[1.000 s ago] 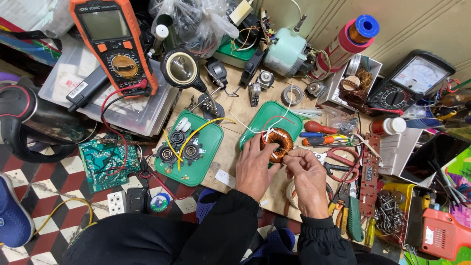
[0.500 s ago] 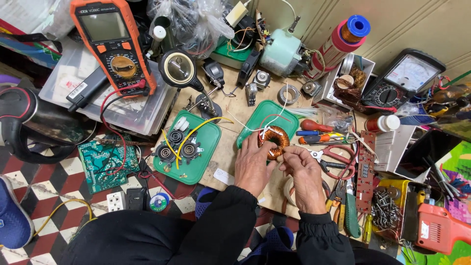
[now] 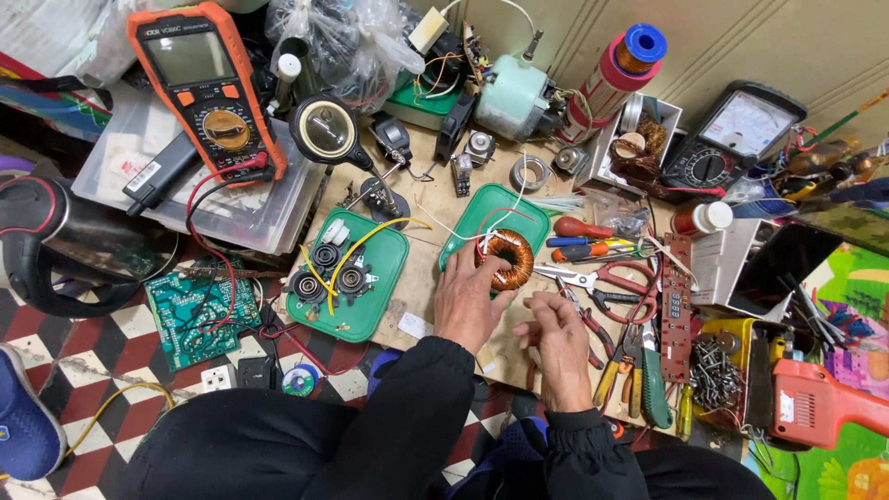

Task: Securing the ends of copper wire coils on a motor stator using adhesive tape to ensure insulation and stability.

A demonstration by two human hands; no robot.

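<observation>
Hands at a copper-wound ring coil on a cluttered wooden bench.

Nearest, the right hand (image 3: 556, 338) hovers above the bench, its fingers loosely curled and pinched toward the thumb; whether they grip anything is too fine to tell. Just beyond, the left hand (image 3: 470, 298) lies flat, fingers together, fingertips touching the near edge of the round copper-wire toroid coil (image 3: 505, 258), which rests on a green rounded plastic lid (image 3: 491, 206) near the middle of the wooden bench (image 3: 421, 287). To the left sits a second green plastic tray (image 3: 380, 278) carrying black round parts and yellow wires. To the right lie red-handled scissors (image 3: 602, 278) and screwdrivers. Farther back stand an orange digital multimeter (image 3: 208, 88), a round magnifier (image 3: 324, 130) and a black analogue meter (image 3: 736, 139).
</observation>
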